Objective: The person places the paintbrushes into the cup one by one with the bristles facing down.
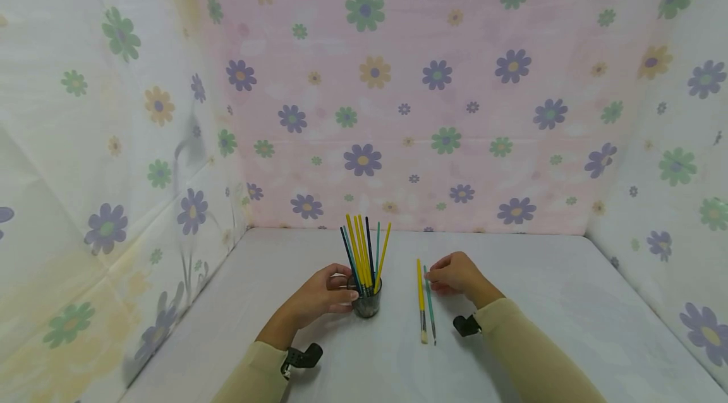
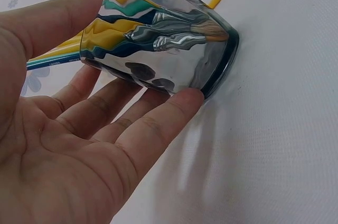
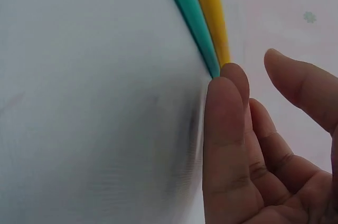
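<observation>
A clear glass (image 1: 366,307) stands upright on the table, holding several paintbrushes (image 1: 364,251) with yellow, teal and dark blue handles, bristles down. My left hand (image 1: 321,295) holds the glass from its left side, thumb near the rim and fingers along the wall (image 2: 158,71). To the right lie a yellow paintbrush (image 1: 421,292) and a thinner teal paintbrush (image 1: 430,302), side by side with bristles toward me. My right hand (image 1: 457,276) is at the handle end of the teal paintbrush (image 3: 193,18). Its thumb stands apart from the fingers, and the fingertips are by the handle.
A white cloth covers the table (image 1: 370,365). Flower-patterned fabric walls (image 1: 409,87) close in the back and both sides. Each wrist bears a small black camera (image 1: 304,357).
</observation>
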`<state>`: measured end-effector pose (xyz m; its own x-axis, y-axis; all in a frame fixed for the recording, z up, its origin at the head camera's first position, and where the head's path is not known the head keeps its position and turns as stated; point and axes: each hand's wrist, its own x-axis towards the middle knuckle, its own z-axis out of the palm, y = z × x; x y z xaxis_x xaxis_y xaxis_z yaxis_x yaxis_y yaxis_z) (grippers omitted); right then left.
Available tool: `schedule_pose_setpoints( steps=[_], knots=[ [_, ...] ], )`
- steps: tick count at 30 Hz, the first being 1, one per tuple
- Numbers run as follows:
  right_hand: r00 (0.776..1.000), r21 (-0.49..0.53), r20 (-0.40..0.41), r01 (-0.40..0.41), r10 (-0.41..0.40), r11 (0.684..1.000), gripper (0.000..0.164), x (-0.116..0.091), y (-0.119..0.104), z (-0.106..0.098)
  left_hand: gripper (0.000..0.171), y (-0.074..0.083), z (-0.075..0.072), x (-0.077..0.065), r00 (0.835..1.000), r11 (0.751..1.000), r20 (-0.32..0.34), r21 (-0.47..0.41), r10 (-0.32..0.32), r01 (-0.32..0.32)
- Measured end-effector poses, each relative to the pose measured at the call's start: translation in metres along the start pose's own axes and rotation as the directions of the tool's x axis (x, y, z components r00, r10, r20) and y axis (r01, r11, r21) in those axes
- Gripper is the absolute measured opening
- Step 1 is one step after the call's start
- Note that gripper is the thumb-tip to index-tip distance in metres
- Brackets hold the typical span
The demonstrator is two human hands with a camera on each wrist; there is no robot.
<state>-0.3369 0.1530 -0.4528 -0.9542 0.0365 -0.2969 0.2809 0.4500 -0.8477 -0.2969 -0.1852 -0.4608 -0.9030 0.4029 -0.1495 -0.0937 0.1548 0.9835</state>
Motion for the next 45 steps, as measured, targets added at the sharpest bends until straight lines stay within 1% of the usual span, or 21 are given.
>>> schedule_pose_setpoints(
  steps=[6, 10, 14, 20, 24, 27, 32, 38, 42, 45],
  knots=[
    [1.0, -0.066, -0.018, -0.016, 0.014, 0.998, 0.031, 0.003, 0.005, 0.003, 0.059, 0.001, 0.001, -0.001, 1.0, 1.0, -0.003, 0.0, -0.008, 0.008],
    [0.999, -0.098, -0.02, -0.033, 0.031, 0.995, 0.034, 0.004, 0.006, 0.004, 0.058, 0.002, 0.002, -0.001, 1.0, 1.0, -0.005, 0.005, -0.008, 0.008],
    [0.999, -0.149, -0.018, -0.052, 0.05, 0.987, 0.034, 0.005, 0.005, 0.005, 0.058, 0.002, 0.002, -0.001, 1.0, 1.0, -0.009, 0.005, -0.01, 0.01],
    [0.999, -0.22, -0.013, -0.045, 0.044, 0.974, 0.031, 0.006, 0.004, 0.007, 0.06, 0.001, 0.002, -0.002, 1.0, 1.0, -0.008, 0.009, -0.006, 0.006],
    [0.998, -0.231, -0.016, -0.057, 0.055, 0.971, 0.029, 0.005, 0.003, 0.007, 0.06, 0.0, 0.001, -0.002, 1.0, 1.0, -0.008, 0.008, -0.01, 0.01],
    [0.998, -0.218, -0.018, -0.061, 0.059, 0.974, 0.027, 0.004, 0.003, 0.006, 0.06, 0.0, 0.001, -0.002, 1.0, 1.0, -0.009, 0.012, -0.012, 0.012],
    [0.999, -0.212, -0.016, -0.053, 0.051, 0.976, 0.024, 0.004, 0.003, 0.005, 0.059, 0.0, 0.001, 0.0, 1.0, 1.0, -0.013, 0.009, -0.014, 0.014],
    [0.999, -0.236, -0.005, -0.038, 0.038, 0.971, 0.024, 0.0, 0.005, -0.001, 0.058, -0.001, 0.001, 0.0, 1.0, 1.0, -0.012, 0.008, -0.012, 0.012],
    [1.0, -0.214, 0.006, -0.028, 0.03, 0.976, 0.021, -0.002, 0.007, -0.005, 0.059, -0.001, 0.001, 0.0, 1.0, 1.0, -0.007, 0.002, -0.009, 0.009],
    [0.999, -0.185, 0.006, -0.052, 0.054, 0.981, 0.022, -0.002, 0.009, -0.007, 0.059, -0.001, 0.0, 0.0, 1.0, 1.0, -0.005, 0.007, -0.006, 0.006]
  ],
)
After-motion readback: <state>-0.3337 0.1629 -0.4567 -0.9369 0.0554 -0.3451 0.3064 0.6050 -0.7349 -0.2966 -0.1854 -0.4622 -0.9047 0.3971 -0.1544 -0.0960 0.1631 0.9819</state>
